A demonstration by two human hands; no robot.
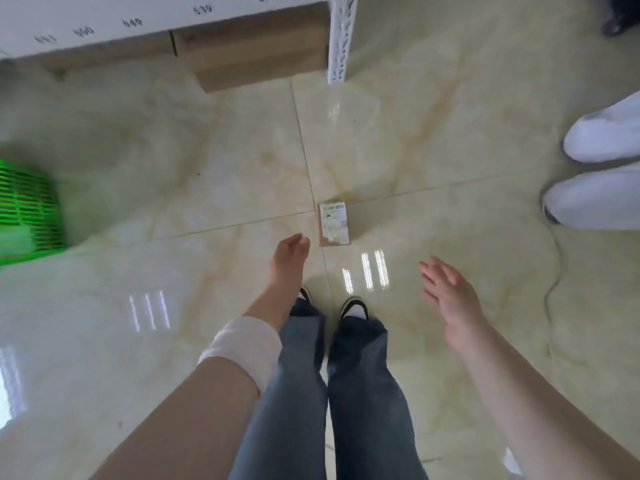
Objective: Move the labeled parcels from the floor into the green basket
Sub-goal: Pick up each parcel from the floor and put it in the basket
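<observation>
Currently both empty: left hand [290,254] fingers loosely bent, right hand [450,296] flat, spread. Labeled parcel [334,224] just beyond left fingertips, lying on glossy floor [207,150]. Risk: small flat box skids under one-hand pinch. Green basket [27,209] far left of left hand, half out of frame; toss likely misses rim. Cable [554,271] right of right hand, snag risk.

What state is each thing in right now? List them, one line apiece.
Small brown cardboard parcel with white label: lying flat on the tiled floor, label up, untouched.
Green slatted plastic basket: at far left, blurred, partly out of view; contents cannot be told.
Left hand: open, empty, near the parcel, not touching.
Right hand: open, fingers spread, empty.
Large brown cardboard box: on the floor under the white shelf.
</observation>
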